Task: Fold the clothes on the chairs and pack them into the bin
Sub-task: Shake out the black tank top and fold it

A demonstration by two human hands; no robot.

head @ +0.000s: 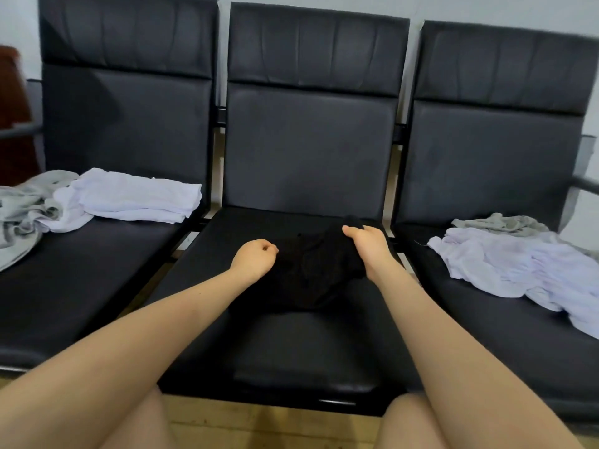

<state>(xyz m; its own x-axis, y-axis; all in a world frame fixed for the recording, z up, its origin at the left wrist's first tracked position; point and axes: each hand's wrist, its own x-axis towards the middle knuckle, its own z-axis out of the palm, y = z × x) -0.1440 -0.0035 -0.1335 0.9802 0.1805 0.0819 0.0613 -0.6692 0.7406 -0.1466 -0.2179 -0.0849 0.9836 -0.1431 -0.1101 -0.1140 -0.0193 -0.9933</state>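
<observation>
Three black chairs (311, 150) fill the view, pale clothes (129, 197) heaped left and right (518, 264). On the middle seat lies a black garment (311, 270); the right hand (369, 244) pinches its far edge, the left hand (256, 257) grips its near side, likely to fold. No bin shows.

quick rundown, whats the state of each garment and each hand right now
black garment: crumpled on the middle seat, held by both hands
white shirt: folded, left seat
grey garment: crumpled, left seat
white garment: crumpled, right seat
left hand: gripping
right hand: gripping
</observation>
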